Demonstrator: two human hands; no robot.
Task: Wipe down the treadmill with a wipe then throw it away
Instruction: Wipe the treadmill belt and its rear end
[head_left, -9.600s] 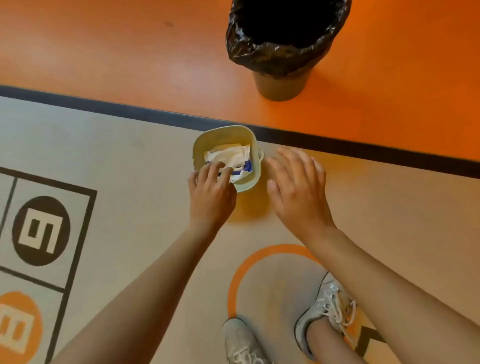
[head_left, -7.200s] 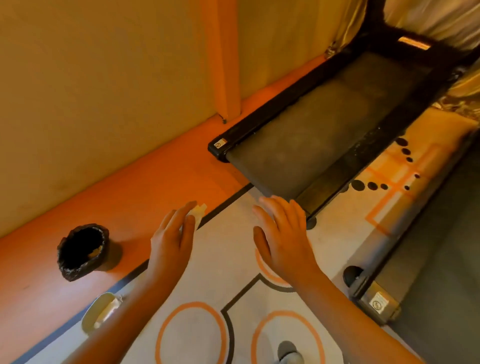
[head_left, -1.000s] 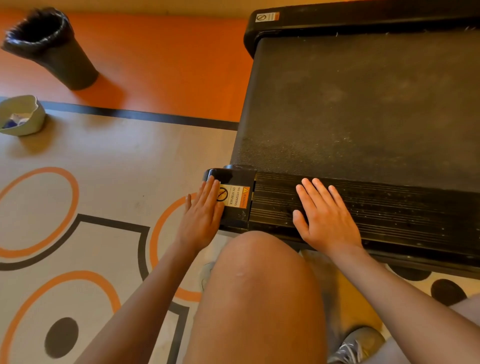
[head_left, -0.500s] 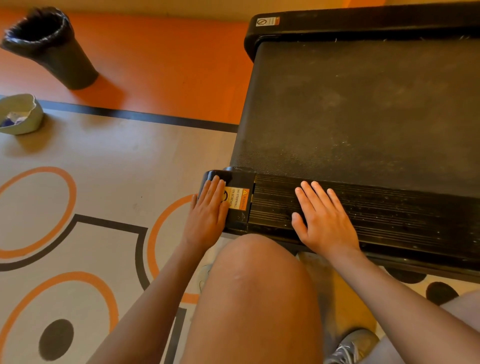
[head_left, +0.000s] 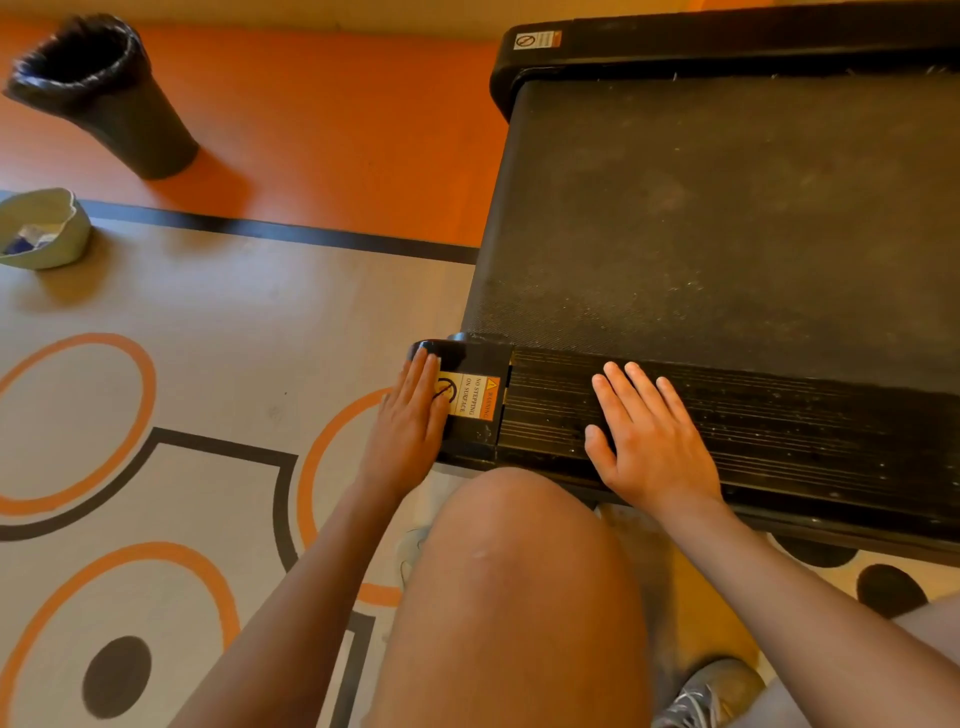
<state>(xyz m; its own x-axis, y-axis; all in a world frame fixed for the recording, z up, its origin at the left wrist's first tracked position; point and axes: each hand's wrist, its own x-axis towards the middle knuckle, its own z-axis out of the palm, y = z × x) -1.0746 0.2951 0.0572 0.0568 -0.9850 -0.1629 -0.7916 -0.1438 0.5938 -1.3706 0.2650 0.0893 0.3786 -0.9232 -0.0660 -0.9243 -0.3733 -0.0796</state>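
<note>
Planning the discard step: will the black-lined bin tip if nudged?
Likely tippy: the bin is tall and tapers to a narrow base. Its liner, crinkled over the rim, looks floppy. It stands on smooth orange floor, so it may slide.

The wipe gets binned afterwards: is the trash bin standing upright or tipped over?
Upright. The trash bin stands on its base on the orange floor, black-lined mouth facing up; its slant looks like wide-angle distortion.

Ahead the treadmill belt (head_left: 727, 208) lies open; a knee (head_left: 519, 545) crowds the near side.
</note>
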